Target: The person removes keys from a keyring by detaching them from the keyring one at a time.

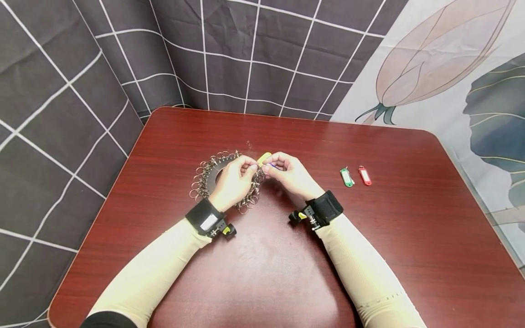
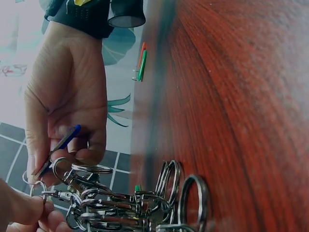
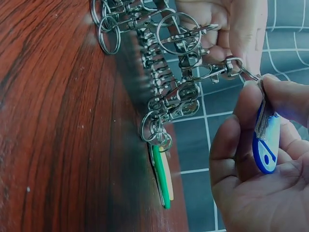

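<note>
Red-brown desk (image 1: 369,255). Ring of metal clasps and split rings (image 1: 205,180) at desk centre, too many to count. Left hand (image 1: 235,177) over it, fingers pinching one clasp (image 3: 219,70). Right hand (image 1: 289,172) alongside, pinching one blue key tag (image 3: 266,145). Two spare tags right: green key tag (image 1: 346,177), red key tag (image 1: 364,175).

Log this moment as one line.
left hand: pinches metal clasp ring bundle | right hand: holds blue plastic key tag | green tag, red tag: table

Red-brown wooden table (image 1: 369,255), dark grid-patterned cloth (image 1: 61,91), floral backdrop (image 1: 451,59)
</note>
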A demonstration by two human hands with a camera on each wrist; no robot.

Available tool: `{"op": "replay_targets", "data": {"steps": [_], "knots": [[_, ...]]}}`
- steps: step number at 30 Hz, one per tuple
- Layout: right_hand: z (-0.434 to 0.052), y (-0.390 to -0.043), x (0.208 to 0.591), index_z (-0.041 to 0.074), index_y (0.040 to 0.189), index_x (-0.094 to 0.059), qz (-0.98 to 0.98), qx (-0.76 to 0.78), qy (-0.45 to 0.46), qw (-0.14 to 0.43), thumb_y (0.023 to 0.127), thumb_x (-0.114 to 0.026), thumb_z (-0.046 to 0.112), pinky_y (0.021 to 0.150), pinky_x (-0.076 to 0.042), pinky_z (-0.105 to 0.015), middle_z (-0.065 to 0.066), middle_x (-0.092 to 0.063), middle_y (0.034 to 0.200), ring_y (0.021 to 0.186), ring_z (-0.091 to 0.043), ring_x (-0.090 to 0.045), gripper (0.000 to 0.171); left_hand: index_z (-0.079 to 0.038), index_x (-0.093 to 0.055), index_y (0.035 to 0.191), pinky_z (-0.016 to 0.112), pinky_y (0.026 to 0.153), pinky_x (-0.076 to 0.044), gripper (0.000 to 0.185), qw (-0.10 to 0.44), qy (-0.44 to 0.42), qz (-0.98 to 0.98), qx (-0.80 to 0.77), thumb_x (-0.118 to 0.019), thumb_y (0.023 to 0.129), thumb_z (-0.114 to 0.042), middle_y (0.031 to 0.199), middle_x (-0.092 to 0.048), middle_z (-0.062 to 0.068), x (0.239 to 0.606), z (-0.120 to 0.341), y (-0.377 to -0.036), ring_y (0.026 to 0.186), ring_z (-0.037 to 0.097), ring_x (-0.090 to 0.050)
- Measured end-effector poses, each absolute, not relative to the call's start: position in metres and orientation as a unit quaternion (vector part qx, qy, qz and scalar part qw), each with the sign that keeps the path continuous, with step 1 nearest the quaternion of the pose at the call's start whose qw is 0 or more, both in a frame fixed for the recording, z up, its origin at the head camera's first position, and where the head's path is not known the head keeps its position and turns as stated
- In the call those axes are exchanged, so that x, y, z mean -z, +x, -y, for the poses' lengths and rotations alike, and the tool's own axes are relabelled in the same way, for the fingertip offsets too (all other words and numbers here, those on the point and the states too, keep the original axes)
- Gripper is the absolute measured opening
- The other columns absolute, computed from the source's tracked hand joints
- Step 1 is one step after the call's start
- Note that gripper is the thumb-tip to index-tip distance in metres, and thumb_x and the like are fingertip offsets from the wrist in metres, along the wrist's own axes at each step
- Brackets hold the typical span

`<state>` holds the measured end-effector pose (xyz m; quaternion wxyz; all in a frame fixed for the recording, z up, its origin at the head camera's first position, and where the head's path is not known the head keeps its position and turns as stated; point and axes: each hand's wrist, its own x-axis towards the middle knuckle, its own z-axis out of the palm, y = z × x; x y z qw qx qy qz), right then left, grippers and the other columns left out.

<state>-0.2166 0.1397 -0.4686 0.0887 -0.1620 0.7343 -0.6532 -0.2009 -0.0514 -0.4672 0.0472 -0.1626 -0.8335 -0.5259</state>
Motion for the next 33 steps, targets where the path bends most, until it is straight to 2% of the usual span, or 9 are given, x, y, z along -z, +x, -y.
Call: {"op": "replay_targets", "data": {"steps": [4, 7, 12, 15, 19, 25, 29, 33], "knots": [[-0.139, -0.217, 0.469, -0.007, 0.109, -0.058, -0.729, 0.657, -0.17, 0.089, 0.092, -0.063, 0.003, 0.079, -0.054, -0.039, -0.015, -0.064, 0.099, 0.086, -0.032, -0.063, 0.02, -0.007, -0.064, 0.104, 0.032, 0.077, -0.05, 0.012, 0.044, -0.159, 0.839, 0.518, -0.058, 0.096, -0.013, 0.09, -0.064, 0.004, 0.468, 0.052, -0.201, 0.083, 0.017, -0.061], [-0.139, -0.216, 0.468, -0.005, 0.103, -0.061, -0.738, 0.647, -0.168, 0.088, 0.092, -0.063, 0.003, 0.071, -0.053, -0.036, -0.016, -0.063, 0.091, 0.078, -0.031, -0.061, 0.013, -0.008, -0.064, 0.104, 0.032, 0.077, -0.05, 0.011, 0.044, -0.16, 0.841, 0.515, -0.058, 0.096, -0.014, 0.091, -0.064, 0.004, 0.468, 0.052, -0.202, 0.083, 0.017, -0.06], [-0.138, -0.212, 0.459, -0.007, 0.1, -0.06, -0.746, 0.641, -0.155, 0.098, 0.094, -0.059, 0.003, 0.055, -0.044, -0.037, -0.031, -0.057, 0.083, 0.062, -0.021, -0.054, 0.011, -0.008, -0.064, 0.104, 0.032, 0.078, -0.05, 0.011, 0.044, -0.161, 0.838, 0.519, -0.058, 0.097, -0.014, 0.091, -0.064, 0.004, 0.469, 0.052, -0.202, 0.083, 0.017, -0.06], [-0.135, -0.206, 0.449, -0.011, 0.102, -0.057, -0.746, 0.64, -0.148, 0.106, 0.095, -0.056, 0.002, 0.054, -0.043, -0.041, -0.036, -0.054, 0.084, 0.06, -0.02, -0.052, 0.015, -0.007, -0.063, 0.103, 0.032, 0.078, -0.05, 0.011, 0.045, -0.162, 0.836, 0.522, -0.057, 0.096, -0.013, 0.091, -0.064, 0.005, 0.469, 0.051, -0.201, 0.084, 0.017, -0.06], [-0.133, -0.201, 0.443, -0.012, 0.101, -0.054, -0.749, 0.636, -0.151, 0.107, 0.096, -0.054, 0.0, 0.054, -0.043, -0.042, -0.029, -0.056, 0.081, 0.061, -0.024, -0.052, 0.013, -0.005, -0.063, 0.104, 0.033, 0.078, -0.049, 0.012, 0.049, -0.167, 0.836, 0.52, -0.057, 0.096, -0.011, 0.092, -0.064, 0.006, 0.468, 0.051, -0.2, 0.084, 0.019, -0.06], [-0.135, -0.211, 0.462, -0.007, 0.098, -0.054, -0.73, 0.656, -0.155, 0.11, 0.096, -0.054, -0.001, 0.055, -0.042, -0.042, -0.017, -0.057, 0.082, 0.065, -0.033, -0.052, 0.006, -0.005, -0.062, 0.105, 0.033, 0.077, -0.049, 0.012, 0.047, -0.166, 0.836, 0.52, -0.056, 0.097, -0.011, 0.092, -0.063, 0.007, 0.466, 0.051, -0.2, 0.083, 0.019, -0.059], [-0.136, -0.215, 0.471, -0.003, 0.096, -0.055, -0.722, 0.664, -0.163, 0.101, 0.095, -0.054, -0.002, 0.055, -0.042, -0.038, -0.016, -0.057, 0.081, 0.067, -0.036, -0.051, 0.002, -0.004, -0.062, 0.105, 0.033, 0.076, -0.049, 0.012, 0.052, -0.165, 0.834, 0.524, -0.056, 0.097, -0.01, 0.092, -0.063, 0.007, 0.466, 0.052, -0.2, 0.083, 0.019, -0.059], [-0.136, -0.215, 0.473, 0.002, 0.095, -0.057, -0.733, 0.654, -0.17, 0.084, 0.096, -0.053, -0.001, 0.054, -0.043, -0.035, -0.019, -0.057, 0.081, 0.066, -0.03, -0.053, 0.005, -0.004, -0.062, 0.105, 0.033, 0.077, -0.048, 0.012, 0.052, -0.165, 0.831, 0.529, -0.055, 0.097, -0.01, 0.092, -0.063, 0.007, 0.466, 0.051, -0.2, 0.084, 0.019, -0.059]]}}
